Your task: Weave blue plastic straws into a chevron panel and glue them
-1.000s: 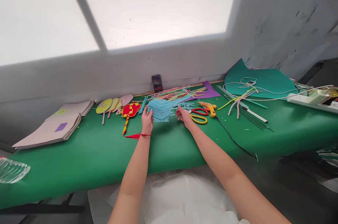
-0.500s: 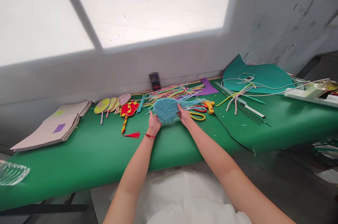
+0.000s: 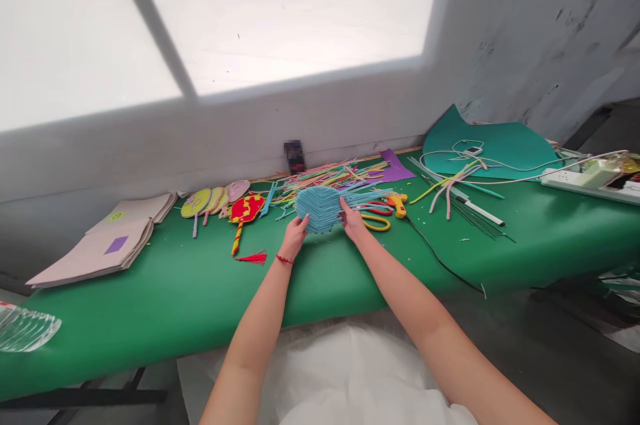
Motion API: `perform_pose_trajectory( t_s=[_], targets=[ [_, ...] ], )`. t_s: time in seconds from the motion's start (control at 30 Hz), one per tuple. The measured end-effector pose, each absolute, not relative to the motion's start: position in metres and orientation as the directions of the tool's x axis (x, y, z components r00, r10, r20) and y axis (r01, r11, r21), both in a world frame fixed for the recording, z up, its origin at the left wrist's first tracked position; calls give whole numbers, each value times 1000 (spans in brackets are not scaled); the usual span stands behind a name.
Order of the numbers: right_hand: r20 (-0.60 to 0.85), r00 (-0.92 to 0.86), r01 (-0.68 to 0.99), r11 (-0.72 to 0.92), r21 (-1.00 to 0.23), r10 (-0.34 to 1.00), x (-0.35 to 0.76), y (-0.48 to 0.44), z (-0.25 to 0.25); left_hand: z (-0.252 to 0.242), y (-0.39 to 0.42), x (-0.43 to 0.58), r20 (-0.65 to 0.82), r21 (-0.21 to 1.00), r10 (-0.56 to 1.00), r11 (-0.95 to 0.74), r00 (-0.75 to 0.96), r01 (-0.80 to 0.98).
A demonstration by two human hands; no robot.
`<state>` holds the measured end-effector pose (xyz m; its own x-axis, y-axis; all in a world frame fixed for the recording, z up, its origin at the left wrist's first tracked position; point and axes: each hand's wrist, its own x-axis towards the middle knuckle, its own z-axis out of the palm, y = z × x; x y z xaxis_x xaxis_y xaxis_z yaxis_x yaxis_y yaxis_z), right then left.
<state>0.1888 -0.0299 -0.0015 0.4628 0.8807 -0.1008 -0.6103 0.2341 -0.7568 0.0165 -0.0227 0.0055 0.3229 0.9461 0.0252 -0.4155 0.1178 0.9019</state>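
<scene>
Between my two hands is a light blue round fan panel [image 3: 320,208], covered with pipe cleaners in a V-shaped pattern. My left hand [image 3: 296,233] is closed on its lower left edge, thumb on the front face. On its right edge my right hand [image 3: 351,220] grips it, thumb on top and fingers behind, out of sight. Just behind the panel lies a heap of coloured pipe cleaners [image 3: 330,175]. Scissors with yellow and red handles [image 3: 377,223] rest right of my right hand, beside an orange glue gun [image 3: 399,205].
A red and yellow fan [image 3: 247,209] with a tassel lies left, near several pale fans [image 3: 196,203]. Cardboard sheets [image 3: 95,245] and a plastic bottle [image 3: 30,329] are further left. To the right are black wires [image 3: 480,218], teal sheet [image 3: 493,138] and a power strip [image 3: 590,186].
My left hand has shifted its hold, its thumb now further onto the panel's front. The panel stays in both hands, and the view has moved slightly.
</scene>
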Motion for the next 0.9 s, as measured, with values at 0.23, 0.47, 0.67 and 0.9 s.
perform_pose_trajectory(
  t_s=[0.23,0.47,0.67,0.9],
  targets=[
    [-65,447,-557,220,-801,892,189,-31,-2,8,-21,14,-56,899,965,160,255,-408],
    [-121,461,-533,166,-830,879,190,-31,0,9,-21,14,-64,899,966,164,249,-406],
    [-161,482,-536,145,-832,861,192,-31,1,15,-20,11,-101,895,965,194,241,-401],
    [-164,515,-534,165,-829,842,190,-31,0,11,-20,10,-9,918,973,100,231,-384]
  ],
)
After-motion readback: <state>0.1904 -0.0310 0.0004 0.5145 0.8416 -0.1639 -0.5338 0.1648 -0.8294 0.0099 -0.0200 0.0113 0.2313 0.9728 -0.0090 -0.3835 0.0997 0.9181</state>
